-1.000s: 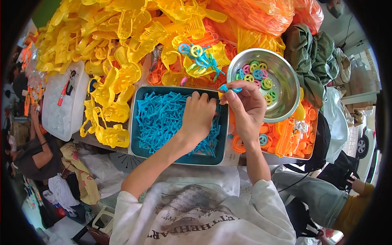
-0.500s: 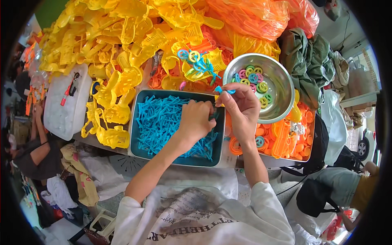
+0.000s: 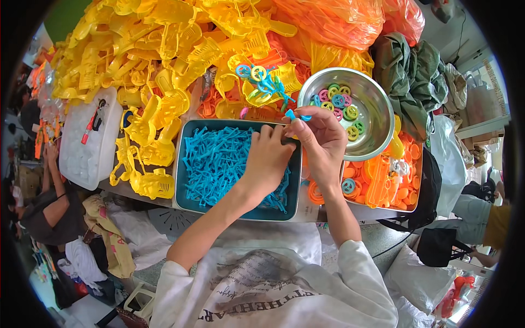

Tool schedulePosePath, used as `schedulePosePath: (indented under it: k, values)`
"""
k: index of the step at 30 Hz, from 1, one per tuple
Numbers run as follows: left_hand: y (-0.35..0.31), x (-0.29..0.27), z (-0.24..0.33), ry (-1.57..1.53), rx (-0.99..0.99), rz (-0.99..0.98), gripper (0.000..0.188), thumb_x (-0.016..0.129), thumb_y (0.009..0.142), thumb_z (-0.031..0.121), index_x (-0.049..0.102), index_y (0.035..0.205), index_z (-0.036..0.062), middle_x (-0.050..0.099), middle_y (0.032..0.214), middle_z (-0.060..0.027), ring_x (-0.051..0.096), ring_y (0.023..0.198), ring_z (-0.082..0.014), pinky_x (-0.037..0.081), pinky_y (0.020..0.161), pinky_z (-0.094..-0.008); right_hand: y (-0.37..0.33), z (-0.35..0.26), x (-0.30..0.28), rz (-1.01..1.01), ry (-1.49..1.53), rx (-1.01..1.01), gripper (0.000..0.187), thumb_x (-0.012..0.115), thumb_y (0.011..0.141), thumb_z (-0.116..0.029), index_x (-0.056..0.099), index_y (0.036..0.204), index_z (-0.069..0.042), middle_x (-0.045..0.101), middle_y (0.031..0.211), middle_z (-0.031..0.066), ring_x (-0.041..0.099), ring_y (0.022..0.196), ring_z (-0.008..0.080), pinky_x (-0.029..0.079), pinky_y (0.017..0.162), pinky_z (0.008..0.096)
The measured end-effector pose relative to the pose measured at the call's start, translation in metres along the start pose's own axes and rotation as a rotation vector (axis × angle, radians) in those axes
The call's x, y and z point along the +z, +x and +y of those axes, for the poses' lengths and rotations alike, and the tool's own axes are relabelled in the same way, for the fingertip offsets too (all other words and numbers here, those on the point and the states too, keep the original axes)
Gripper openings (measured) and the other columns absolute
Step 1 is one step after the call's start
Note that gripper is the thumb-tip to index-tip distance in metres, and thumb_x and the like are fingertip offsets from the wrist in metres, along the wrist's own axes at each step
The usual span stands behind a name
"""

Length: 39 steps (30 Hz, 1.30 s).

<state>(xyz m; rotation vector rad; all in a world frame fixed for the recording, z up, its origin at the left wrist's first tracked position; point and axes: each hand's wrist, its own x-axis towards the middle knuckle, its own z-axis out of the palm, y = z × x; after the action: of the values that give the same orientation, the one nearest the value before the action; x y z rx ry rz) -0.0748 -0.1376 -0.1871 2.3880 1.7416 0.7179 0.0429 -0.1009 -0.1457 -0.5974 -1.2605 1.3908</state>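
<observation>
Here, a small blue piece [image 3: 291, 114] sits pinched in the fingers of the right hand [image 3: 324, 143]. It looks light, stiff and maybe slick, probably easiest held by its middle. Just left of those fingers, the left hand [image 3: 267, 158] curls; I cannot tell if it grips anything. Under it lie blue sticks [image 3: 216, 164] in a tray [image 3: 240, 214]. Right of the fingers sits a metal bowl [image 3: 380, 126].

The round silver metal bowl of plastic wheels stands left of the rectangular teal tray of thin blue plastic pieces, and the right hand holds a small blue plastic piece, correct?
Not quite: the head view shows the round silver metal bowl to the right of the rectangular teal tray. The right hand does hold a small blue plastic piece.
</observation>
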Motion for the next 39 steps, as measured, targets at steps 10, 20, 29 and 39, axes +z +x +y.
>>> schedulePosePath:
  k: [10, 20, 29, 39]
  values:
    - [0.02, -0.001, -0.011, 0.02, -0.006, -0.403, 0.015, 0.068, 0.073, 0.011, 0.069, 0.087, 0.0091, 0.063, 0.091, -0.0118, 0.059, 0.094, -0.03, 0.044, 0.081, -0.0448, 0.001, -0.003, -0.003, 0.01, 0.007, -0.02, 0.018, 0.065, 0.089, 0.0, 0.06, 0.106, 0.001, 0.065, 0.096, 0.0069, 0.067, 0.094, 0.0179, 0.054, 0.081, 0.0279]
    - [0.019, -0.01, -0.025, -0.104, 0.018, -0.58, 0.016, 0.072, 0.069, 0.008, 0.067, 0.085, 0.0051, 0.065, 0.091, -0.0136, 0.061, 0.096, -0.0324, 0.051, 0.08, -0.0431, -0.002, -0.003, -0.005, 0.008, 0.025, 0.003, 0.018, 0.066, 0.089, -0.001, 0.06, 0.105, 0.0, 0.066, 0.095, 0.0066, 0.067, 0.093, 0.0166, 0.054, 0.077, 0.0256]
    - [0.0, -0.034, -0.019, -0.344, -0.124, -0.138, 0.008, 0.07, 0.074, 0.003, 0.064, 0.08, 0.0039, 0.064, 0.086, -0.011, 0.06, 0.084, -0.0287, 0.05, 0.074, -0.0401, 0.001, 0.001, -0.006, -0.032, -0.011, -0.086, 0.021, 0.067, 0.086, 0.004, 0.058, 0.105, 0.003, 0.065, 0.101, 0.0106, 0.067, 0.09, 0.0172, 0.056, 0.079, 0.0287]
    - [-0.047, -0.068, -0.013, -1.582, -0.673, 0.227, 0.016, 0.065, 0.091, 0.013, 0.059, 0.099, 0.0008, 0.063, 0.083, -0.0056, 0.056, 0.07, -0.0104, 0.045, 0.063, -0.0242, -0.011, 0.0, 0.013, -0.149, -0.319, 0.049, 0.015, 0.067, 0.085, 0.004, 0.068, 0.1, 0.005, 0.067, 0.095, 0.0119, 0.062, 0.077, 0.013, 0.049, 0.062, 0.0227]
